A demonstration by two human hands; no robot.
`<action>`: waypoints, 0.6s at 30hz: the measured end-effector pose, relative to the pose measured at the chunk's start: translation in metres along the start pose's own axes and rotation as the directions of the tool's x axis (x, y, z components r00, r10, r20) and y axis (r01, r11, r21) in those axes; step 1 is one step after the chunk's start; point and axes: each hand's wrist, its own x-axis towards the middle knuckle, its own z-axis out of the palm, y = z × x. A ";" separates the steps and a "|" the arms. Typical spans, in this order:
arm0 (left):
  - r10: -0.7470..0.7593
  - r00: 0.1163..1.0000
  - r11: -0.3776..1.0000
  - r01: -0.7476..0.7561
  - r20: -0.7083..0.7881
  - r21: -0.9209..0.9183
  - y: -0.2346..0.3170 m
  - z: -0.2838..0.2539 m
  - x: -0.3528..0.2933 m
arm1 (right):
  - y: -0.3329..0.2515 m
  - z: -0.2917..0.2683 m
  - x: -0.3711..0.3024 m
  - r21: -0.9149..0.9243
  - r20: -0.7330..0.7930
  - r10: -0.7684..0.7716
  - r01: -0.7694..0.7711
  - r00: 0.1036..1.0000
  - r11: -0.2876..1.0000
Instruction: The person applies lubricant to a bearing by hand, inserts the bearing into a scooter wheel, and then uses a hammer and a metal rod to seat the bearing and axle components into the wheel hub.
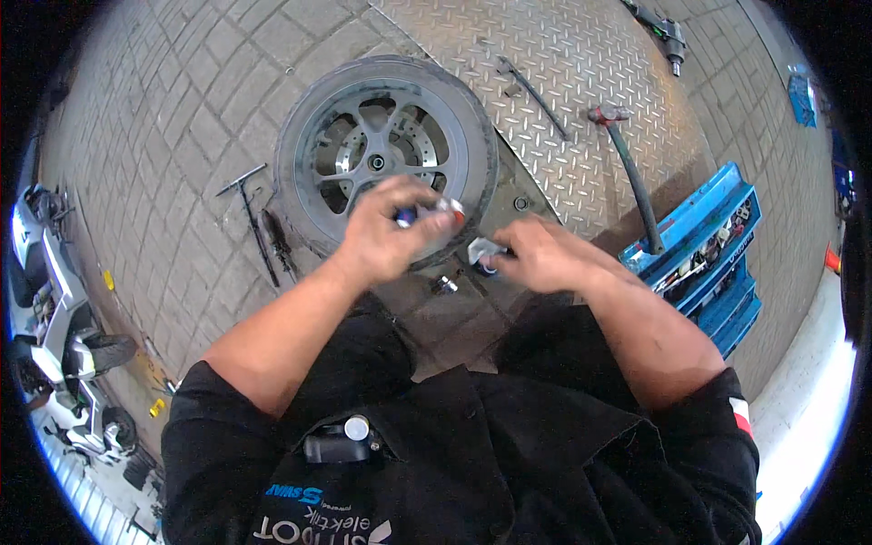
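From the head camera I look straight down at both of my hands, held close together over the near edge of a scooter wheel point(386, 154) that lies flat on the paving. My left hand point(386, 232) is curled shut around a small cylindrical thing with a blue body and a red-and-white end point(434, 212); the end pokes out past my fingers toward the right. I cannot tell exactly what the thing is. My right hand point(536, 254) is pinched closed on a small piece of white, crumpled material point(484, 248) with something dark and round just under it; the fingers hide most of it. The two hands are near each other but not touching.

Just below the gap between them, a small metal part point(444, 284) lies on the ground. To the left of the wheel rests a T-handle wrench point(250, 204). Beyond the wheel is a diamond-pattern steel plate point(581, 82), with a hammer point(627, 173) and a thin bar tool point(531, 91) lying on it. A blue tool tray point(718, 263) stands open to my right. A white scooter point(54, 309) is parked at the far left.
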 end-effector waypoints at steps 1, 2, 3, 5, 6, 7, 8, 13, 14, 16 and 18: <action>-0.127 0.992 0.989 0.127 -0.002 0.070 0.002 -0.004 0.012 | 0.034 0.020 0.017 -0.015 -0.010 0.012 -0.012 1.000 1.000; -0.225 0.973 0.968 0.229 -0.047 0.104 -0.013 -0.010 0.020 | 0.050 0.025 0.026 -0.035 0.001 0.081 -0.081 0.997 0.996; -0.313 0.945 0.936 0.324 -0.101 0.136 -0.038 -0.015 0.027 | 0.062 0.028 0.032 -0.057 0.005 0.147 -0.147 0.989 0.988; -0.443 0.876 0.831 0.481 -0.190 0.279 -0.088 -0.039 0.032 | 0.089 0.049 0.056 -0.130 0.039 0.219 -0.213 0.975 0.968; -0.425 0.880 0.833 0.472 -0.213 0.288 -0.106 -0.046 0.034 | 0.095 0.052 0.068 -0.135 0.016 0.201 -0.197 0.979 0.971; -0.407 0.887 0.794 0.462 -0.219 0.396 -0.115 -0.048 0.041 | 0.102 0.056 0.075 -0.221 0.042 0.228 -0.213 0.973 0.952; -0.391 0.892 0.742 0.451 -0.227 0.496 -0.125 -0.053 0.047 | 0.109 0.058 0.082 -0.307 0.065 0.256 -0.225 0.964 0.925; -0.183 0.956 0.793 0.281 -0.230 0.541 -0.133 -0.031 0.065 | 0.181 0.114 0.126 -0.293 -0.048 0.338 -0.337 0.940 0.895; -0.196 0.952 0.783 0.297 -0.236 0.546 -0.142 -0.030 0.060 | 0.188 0.122 0.128 -0.329 -0.017 0.340 -0.326 0.940 0.886; -0.189 0.929 0.810 0.330 -0.317 0.484 -0.139 -0.017 0.062 | 0.221 0.150 0.132 -0.342 0.023 0.360 -0.331 0.933 0.880; -0.187 0.942 0.806 0.310 -0.280 0.504 -0.153 -0.012 0.071 | 0.266 0.171 0.141 -0.265 -0.015 0.295 -0.288 0.955 0.920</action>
